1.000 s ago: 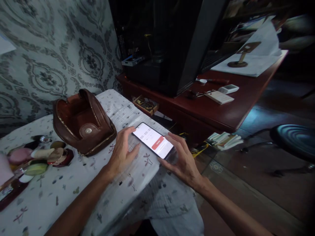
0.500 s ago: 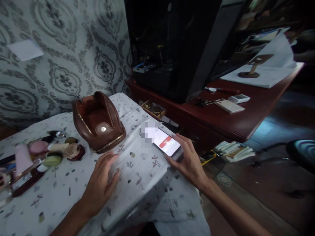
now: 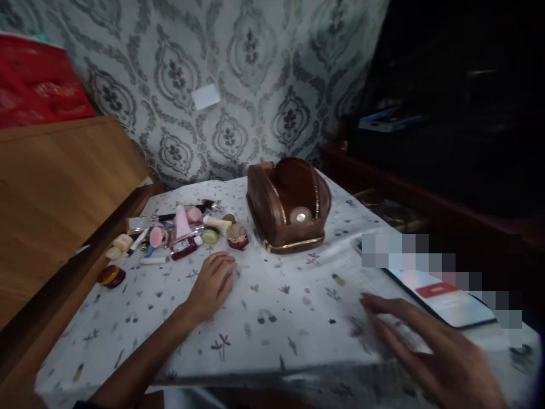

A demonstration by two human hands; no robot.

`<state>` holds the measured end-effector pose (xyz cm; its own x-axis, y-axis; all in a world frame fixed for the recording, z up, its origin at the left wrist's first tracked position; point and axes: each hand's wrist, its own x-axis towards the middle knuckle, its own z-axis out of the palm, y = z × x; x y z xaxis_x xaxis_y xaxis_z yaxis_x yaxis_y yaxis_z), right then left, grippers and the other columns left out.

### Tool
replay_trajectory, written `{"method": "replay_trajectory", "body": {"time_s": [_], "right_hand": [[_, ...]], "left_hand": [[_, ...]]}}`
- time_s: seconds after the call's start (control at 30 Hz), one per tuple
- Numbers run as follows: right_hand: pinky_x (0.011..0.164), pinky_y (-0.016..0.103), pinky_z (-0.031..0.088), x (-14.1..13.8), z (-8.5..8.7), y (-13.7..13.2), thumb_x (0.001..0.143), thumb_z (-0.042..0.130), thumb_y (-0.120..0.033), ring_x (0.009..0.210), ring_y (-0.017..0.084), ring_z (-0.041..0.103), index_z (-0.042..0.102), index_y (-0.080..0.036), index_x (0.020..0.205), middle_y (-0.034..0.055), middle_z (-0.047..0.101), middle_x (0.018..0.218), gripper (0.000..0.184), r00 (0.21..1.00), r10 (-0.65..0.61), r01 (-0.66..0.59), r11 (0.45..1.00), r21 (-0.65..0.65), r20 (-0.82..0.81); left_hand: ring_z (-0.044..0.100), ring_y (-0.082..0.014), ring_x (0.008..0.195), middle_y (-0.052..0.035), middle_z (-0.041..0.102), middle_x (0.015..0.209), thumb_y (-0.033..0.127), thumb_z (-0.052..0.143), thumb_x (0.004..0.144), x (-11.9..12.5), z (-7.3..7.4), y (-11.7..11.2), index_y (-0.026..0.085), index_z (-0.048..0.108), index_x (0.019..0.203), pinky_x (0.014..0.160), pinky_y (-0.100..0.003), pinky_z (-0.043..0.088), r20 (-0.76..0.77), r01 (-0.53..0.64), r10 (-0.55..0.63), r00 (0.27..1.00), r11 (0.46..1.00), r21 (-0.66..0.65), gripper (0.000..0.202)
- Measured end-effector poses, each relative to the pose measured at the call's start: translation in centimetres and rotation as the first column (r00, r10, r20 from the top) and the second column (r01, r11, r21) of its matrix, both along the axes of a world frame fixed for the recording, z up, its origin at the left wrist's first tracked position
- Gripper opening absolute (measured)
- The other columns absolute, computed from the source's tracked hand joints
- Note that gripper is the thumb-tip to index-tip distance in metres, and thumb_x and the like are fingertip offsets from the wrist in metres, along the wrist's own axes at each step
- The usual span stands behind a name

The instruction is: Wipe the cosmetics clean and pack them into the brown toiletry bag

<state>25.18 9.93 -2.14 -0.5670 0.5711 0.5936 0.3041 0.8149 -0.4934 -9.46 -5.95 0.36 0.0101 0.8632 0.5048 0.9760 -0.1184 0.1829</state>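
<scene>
My left hand (image 3: 213, 286) rests on the patterned tablecloth (image 3: 255, 346) with its fingers loosely bent and nothing in them. Just beyond it stands a round jar with a pale lid (image 3: 237, 234). My right hand (image 3: 434, 349) is blurred, thumb and fingers apart, empty, on the near side of a phone (image 3: 457, 304). That phone lies on the cloth at the right, its screen lit and partly pixelated. A brown leather cosmetic bag (image 3: 289, 230) sits at the back middle, its zipped top gaping and its inside dark.
Cosmetics lie in a heap at the back left, among them a pink tube (image 3: 182, 221), a dark red bottle (image 3: 185, 248) and a green round compact (image 3: 210, 236). A dark red jar (image 3: 111, 276) stands nearer. A wooden panel (image 3: 63, 199) borders the left; a red cabinet (image 3: 366, 162) the right.
The view has swung left. My right hand has let go of the phone, which now lies on the table. My left hand stays low over the cloth, near the cosmetics.
</scene>
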Motion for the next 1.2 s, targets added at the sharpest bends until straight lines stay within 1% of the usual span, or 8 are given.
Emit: {"method": "replay_trajectory", "body": {"time_s": [0.07,0.17,0.33,0.47,0.57,0.77,1.0,1.2], "right_hand": [[0.076,0.035,0.062,-4.3,1.0,-0.8,0.094,0.054,-0.035,0.09,0.024,0.072,0.06,-0.03,0.12,0.0064,0.072,0.108,0.027,0.988,0.153,-0.153,0.987,-0.05,0.004],[0.094,0.042,0.058,-12.0,2.2,-1.4,0.092,0.054,-0.036,0.111,0.026,0.066,0.051,-0.026,0.134,0.0112,0.06,0.131,0.043,0.954,0.284,-0.264,0.947,-0.186,0.095],[0.114,0.052,0.037,-23.6,1.0,-1.3,0.087,0.058,-0.04,0.14,0.034,0.039,0.028,-0.016,0.148,0.0207,0.037,0.148,0.072,0.964,0.248,-0.222,0.948,-0.228,0.094],[0.115,0.055,0.033,-28.6,-1.1,-0.6,0.081,0.06,-0.031,0.144,0.037,0.03,0.023,-0.012,0.148,0.0239,0.033,0.147,0.079,0.985,0.162,-0.141,0.955,-0.261,0.062],[0.111,0.053,0.037,-29.7,-1.9,0.0,0.08,0.057,-0.026,0.136,0.035,0.042,0.028,-0.013,0.147,0.0216,0.043,0.139,0.074,0.992,0.125,-0.113,0.959,-0.259,0.03],[0.103,0.05,0.044,-29.3,-1.8,0.8,0.079,0.062,-0.039,0.119,0.032,0.058,0.043,-0.016,0.139,0.0158,0.059,0.128,0.067,0.991,0.121,-0.134,0.938,-0.32,-0.06],[0.091,0.048,0.051,-28.9,-1.5,1.1,0.069,0.071,-0.049,0.099,0.032,0.067,0.043,-0.015,0.139,0.0145,0.069,0.112,0.083,0.989,0.036,-0.098,0.889,-0.446,-0.145],[0.093,0.047,0.05,-28.6,-1.3,1.0,0.067,0.072,-0.05,0.103,0.031,0.066,0.046,-0.015,0.137,0.0152,0.068,0.114,0.082,0.981,0.048,-0.127,0.889,-0.441,-0.187]], "left_hand": [[0.053,-0.0255,0.118,-0.0103,0.064,0.114,0.011,0.046,0.092,-1.7,-0.2,0.1,0.019,0.056,0.112,0.102,-0.046,0.046,0.023,-0.046,0.045,0.999,0.998,0.038,0.024],[0.054,-0.0253,0.115,-0.0097,0.064,0.113,0.01,0.046,0.09,-3.9,-0.3,0.5,0.02,0.057,0.111,0.101,-0.046,0.046,0.076,-0.12,0.113,0.991,0.989,0.087,0.025],[0.053,-0.0265,0.112,-0.0101,0.063,0.112,0.01,0.046,0.087,-7.2,0.0,0.7,0.018,0.057,0.11,0.1,-0.045,0.045,0.047,-0.27,0.266,0.963,0.955,0.124,0.026],[0.052,-0.0295,0.111,-0.0127,0.061,0.115,0.017,0.049,0.09,-9.9,0.0,-0.9,0.017,0.055,0.114,0.1,-0.049,0.043,-0.003,-0.435,0.437,0.899,0.896,0.085,0.025],[0.051,-0.0322,0.113,-0.0142,0.058,0.119,0.026,0.058,0.087,-11.6,-0.7,-2.6,0.016,0.051,0.12,0.097,-0.052,0.044,0.018,-0.529,0.529,0.848,0.848,0.019,0.035],[0.052,-0.0309,0.118,-0.0134,0.057,0.122,0.022,0.057,0.088,-12.7,-1.7,-3.5,0.018,0.05,0.123,0.1,-0.051,0.045,0.111,-0.45,0.454,0.884,0.891,-0.062,0.036],[0.055,-0.0285,0.115,-0.0119,0.059,0.12,0.019,0.059,0.088,-9.9,-1.7,1.8,0.02,0.053,0.122,0.097,-0.045,0.05,0.11,-0.377,0.387,0.915,0.921,-0.1,0.034],[0.052,-0.0295,0.119,-0.0149,0.054,0.126,0.017,0.053,0.091,-8.3,-1.9,5.3,0.019,0.051,0.127,0.098,-0.047,0.05,0.134,-0.317,0.328,0.935,0.944,-0.095,0.036]]}}
